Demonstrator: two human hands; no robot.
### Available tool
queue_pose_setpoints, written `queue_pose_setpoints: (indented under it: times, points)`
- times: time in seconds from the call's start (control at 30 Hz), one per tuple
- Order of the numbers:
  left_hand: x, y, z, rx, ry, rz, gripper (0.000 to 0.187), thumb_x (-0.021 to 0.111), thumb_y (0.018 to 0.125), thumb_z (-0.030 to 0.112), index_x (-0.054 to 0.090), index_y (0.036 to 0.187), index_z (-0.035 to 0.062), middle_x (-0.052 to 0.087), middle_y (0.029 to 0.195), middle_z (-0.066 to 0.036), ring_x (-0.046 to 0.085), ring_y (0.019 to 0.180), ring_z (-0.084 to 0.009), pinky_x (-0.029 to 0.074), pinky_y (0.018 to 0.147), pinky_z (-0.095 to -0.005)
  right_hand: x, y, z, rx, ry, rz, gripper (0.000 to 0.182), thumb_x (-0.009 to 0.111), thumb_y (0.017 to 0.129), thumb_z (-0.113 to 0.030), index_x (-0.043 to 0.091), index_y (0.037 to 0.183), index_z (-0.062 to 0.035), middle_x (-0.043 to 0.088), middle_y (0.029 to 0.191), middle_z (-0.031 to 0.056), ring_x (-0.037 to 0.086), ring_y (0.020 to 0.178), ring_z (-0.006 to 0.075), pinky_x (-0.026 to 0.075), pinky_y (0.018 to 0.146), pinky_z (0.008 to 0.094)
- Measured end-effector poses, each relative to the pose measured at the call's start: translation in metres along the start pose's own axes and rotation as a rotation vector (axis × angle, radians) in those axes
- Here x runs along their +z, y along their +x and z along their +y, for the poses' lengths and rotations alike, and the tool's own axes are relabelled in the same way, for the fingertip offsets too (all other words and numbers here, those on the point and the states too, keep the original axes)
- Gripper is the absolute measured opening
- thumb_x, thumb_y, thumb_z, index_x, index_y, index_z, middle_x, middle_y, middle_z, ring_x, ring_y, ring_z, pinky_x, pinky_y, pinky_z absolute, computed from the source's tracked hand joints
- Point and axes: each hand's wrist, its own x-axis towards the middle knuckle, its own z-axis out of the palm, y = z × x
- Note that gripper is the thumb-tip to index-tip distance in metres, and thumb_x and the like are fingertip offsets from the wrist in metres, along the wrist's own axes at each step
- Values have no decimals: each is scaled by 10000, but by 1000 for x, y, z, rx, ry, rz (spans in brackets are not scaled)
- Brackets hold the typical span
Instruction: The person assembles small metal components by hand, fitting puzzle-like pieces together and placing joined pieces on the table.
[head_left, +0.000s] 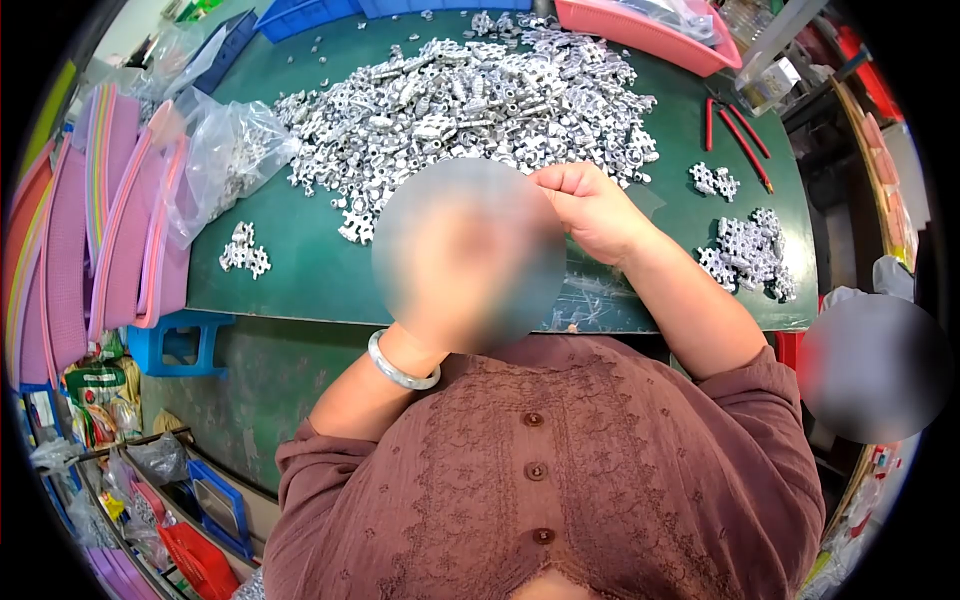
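Note:
My left hand (440,270), with a pale bangle (405,362) at its wrist, is in front of me over the near edge of the green table (330,290). A round blurred patch covers its fingers and whatever they may hold. My right hand (595,215) is closed in a pinch beside it, its fingertips at the patch's edge; what they grip is hidden. Just beyond both hands lies a large heap of small silvery metal pieces (450,110). Small clusters of such pieces lie at the left (245,252) and the right (750,250).
Red-handled pliers (745,150) lie at the right. A pink basket (640,30) and blue bins (305,18) line the back. Stacked pink-purple crates (120,200) and a clear plastic bag (225,155) stand at the left, above a blue stool (180,345).

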Motion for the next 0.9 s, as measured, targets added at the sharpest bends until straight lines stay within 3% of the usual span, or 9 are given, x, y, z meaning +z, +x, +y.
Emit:
queue_pose_setpoints:
  times: [0.6,0.8,0.9]
  points:
    - [1,2,-2,-60,-1,16,111,651,716,21,569,777,-23,529,711,-39,467,603,-87,383,546,-203,-3,1,1,35,66,-35,170,518,850,-176,576,783,-31,567,655,22,526,575,91,420,515,212]
    - [-1,5,-7,-100,-137,78,116,593,762,14,596,871,-26,541,773,-49,477,633,-101,387,579,-208,-4,0,-4,18,246,-84,121,517,853,-157,563,849,-45,583,710,37,545,610,113,446,570,236]
    - [-4,0,-21,-159,-164,57,142,563,799,33,599,930,-8,532,804,-32,460,591,-63,365,514,-172,-3,-2,-7,14,282,-111,107,517,851,-140,561,862,-44,590,728,44,554,622,120,457,587,245]
